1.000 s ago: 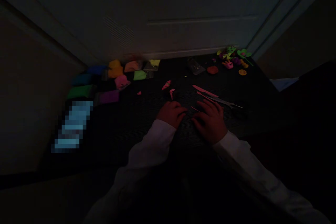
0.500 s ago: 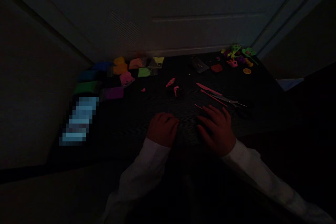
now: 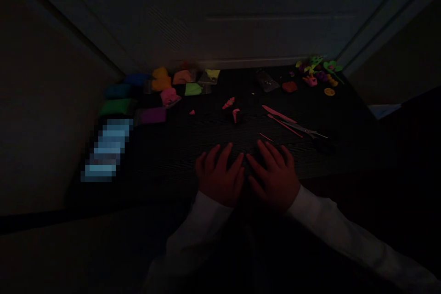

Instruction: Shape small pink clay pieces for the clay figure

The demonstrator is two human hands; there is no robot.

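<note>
My left hand (image 3: 220, 177) lies on the dark table (image 3: 165, 161) near its front edge, fingers spread, with nothing in it. Beside it my right hand (image 3: 274, 174) rests the same way, palm down and fingers apart. Just beyond the right fingertips is a thin pink strip (image 3: 266, 137). Farther off lie a pink modelling knife (image 3: 279, 114), a slim pink tool (image 3: 285, 126) and a pair of scissors (image 3: 312, 133). Two small pink shaped pieces (image 3: 229, 103) sit ahead of my hands, partly lost in the dark. A pink lump (image 3: 192, 112) is to their left.
Bags of coloured clay, among them a purple pack (image 3: 153, 115) and a green pack (image 3: 117, 107), line the left and back. A blurred-out bright screen (image 3: 108, 149) lies left. Small coloured figures (image 3: 315, 73), a red lump (image 3: 289, 86) and a clear bag (image 3: 267, 81) stand back right.
My left hand has opened from curled fingers to spread ones. My right hand has shifted slightly left, so the two hands are closer together. The view has tilted a little.
</note>
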